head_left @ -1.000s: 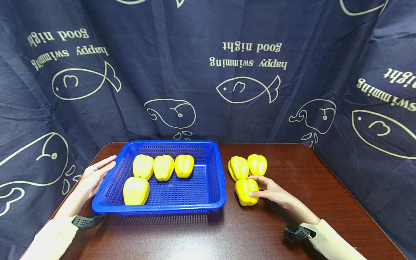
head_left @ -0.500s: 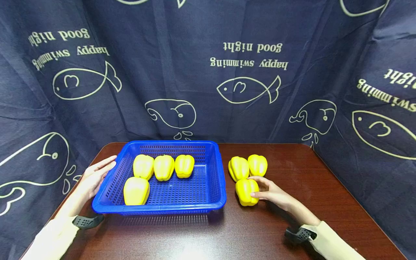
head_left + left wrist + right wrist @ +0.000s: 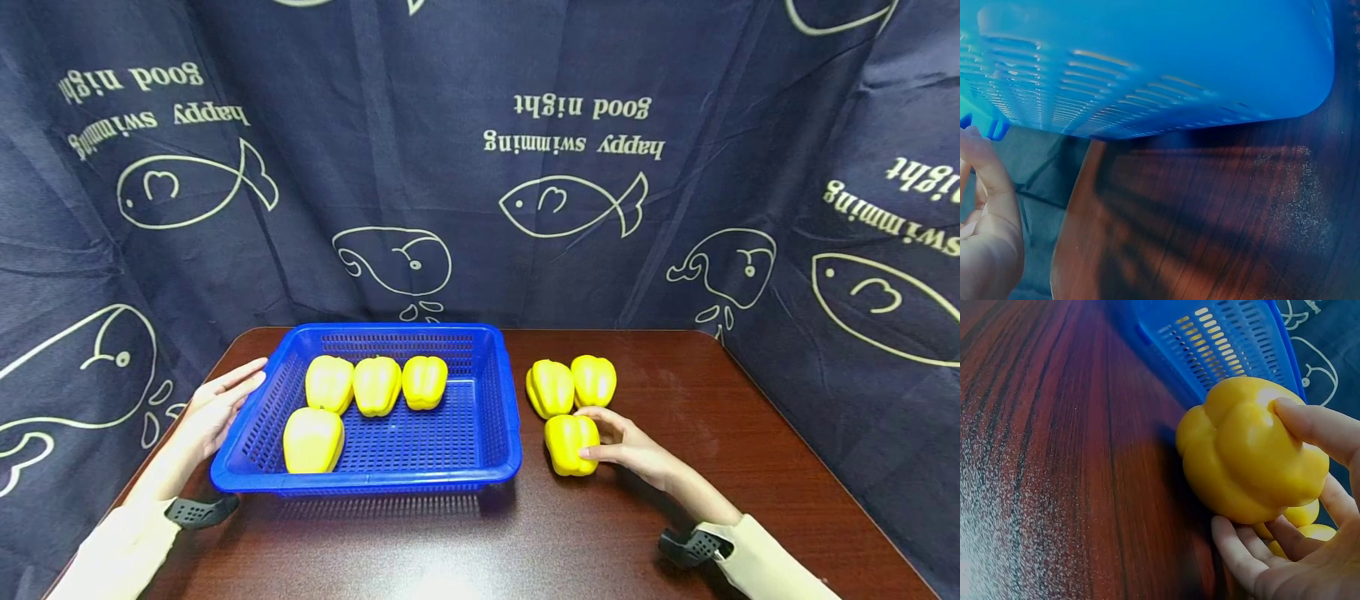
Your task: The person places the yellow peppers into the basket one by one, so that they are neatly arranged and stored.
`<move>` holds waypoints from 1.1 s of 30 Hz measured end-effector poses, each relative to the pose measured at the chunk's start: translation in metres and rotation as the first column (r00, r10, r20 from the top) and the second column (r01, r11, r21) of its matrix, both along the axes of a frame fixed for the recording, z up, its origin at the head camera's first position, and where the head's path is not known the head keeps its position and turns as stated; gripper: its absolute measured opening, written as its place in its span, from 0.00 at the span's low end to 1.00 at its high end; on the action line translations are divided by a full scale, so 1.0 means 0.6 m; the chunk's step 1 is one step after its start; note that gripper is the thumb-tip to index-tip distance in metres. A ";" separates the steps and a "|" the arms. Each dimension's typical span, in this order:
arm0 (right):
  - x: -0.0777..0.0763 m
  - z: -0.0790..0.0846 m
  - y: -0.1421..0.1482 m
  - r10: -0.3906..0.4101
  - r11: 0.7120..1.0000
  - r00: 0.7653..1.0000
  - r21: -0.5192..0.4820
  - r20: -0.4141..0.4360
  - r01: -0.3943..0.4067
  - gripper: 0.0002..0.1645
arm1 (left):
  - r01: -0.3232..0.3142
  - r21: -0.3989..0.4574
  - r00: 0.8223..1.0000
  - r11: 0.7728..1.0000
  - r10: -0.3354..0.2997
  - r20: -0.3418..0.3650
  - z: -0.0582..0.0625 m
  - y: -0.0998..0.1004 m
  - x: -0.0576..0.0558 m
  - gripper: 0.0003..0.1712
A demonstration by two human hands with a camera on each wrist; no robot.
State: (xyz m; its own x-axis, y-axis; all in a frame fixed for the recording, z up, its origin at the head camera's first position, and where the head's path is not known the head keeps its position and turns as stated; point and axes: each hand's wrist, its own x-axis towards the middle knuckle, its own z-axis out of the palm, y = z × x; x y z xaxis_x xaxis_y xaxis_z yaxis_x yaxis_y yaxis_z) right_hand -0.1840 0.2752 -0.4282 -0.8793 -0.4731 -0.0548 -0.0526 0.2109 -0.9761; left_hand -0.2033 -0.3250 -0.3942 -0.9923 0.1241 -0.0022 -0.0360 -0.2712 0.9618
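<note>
My right hand point(image 3: 637, 450) grips a yellow bell pepper point(image 3: 572, 446) on the table, right of the blue basket. Seen from the right wrist, the thumb presses on the pepper's point(image 3: 1247, 450) upper side while the fingers reach beneath and behind it. Two more bell peppers, a nearer one point(image 3: 551, 389) and a farther one point(image 3: 594, 381), lie just behind. My left hand point(image 3: 217, 412) rests its extended fingertips against the left rim of the blue plastic basket point(image 3: 375, 481). Inside are several yellow bell peppers: three in a back row and one point(image 3: 313, 440) at front left.
The brown wooden table point(image 3: 637, 550) has its left edge close beside my left hand. A dark blue curtain point(image 3: 465, 158) with fish and whale prints hangs behind and along both sides.
The pepper in my right hand has shifted slightly toward me, away from the two behind it. My left hand and the basket have stayed in place.
</note>
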 end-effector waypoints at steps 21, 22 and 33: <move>0.001 -0.009 -0.004 -0.031 0.996 1.000 -0.079 -0.002 0.031 0.27 | -0.025 -0.035 1.000 0.999 0.025 -0.010 0.001 0.001 0.001 0.18; 0.002 -0.008 -0.005 -0.036 0.996 0.999 -0.082 0.006 0.037 0.26 | -0.020 -0.030 1.000 0.999 0.020 -0.015 0.001 0.000 0.001 0.19; 0.008 0.020 -0.012 -0.083 0.993 0.995 -0.082 0.051 0.088 0.31 | -0.014 -0.019 1.000 1.000 0.014 0.002 0.002 0.000 0.000 0.19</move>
State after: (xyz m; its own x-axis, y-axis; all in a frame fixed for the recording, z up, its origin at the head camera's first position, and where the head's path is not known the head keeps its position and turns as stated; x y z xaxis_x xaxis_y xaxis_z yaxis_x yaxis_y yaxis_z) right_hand -0.1791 0.2682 -0.4159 -0.9140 -0.4010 -0.0608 0.0091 0.1295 -0.9915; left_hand -0.2034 -0.3253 -0.3932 -0.9939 0.1102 -0.0061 -0.0340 -0.2533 0.9668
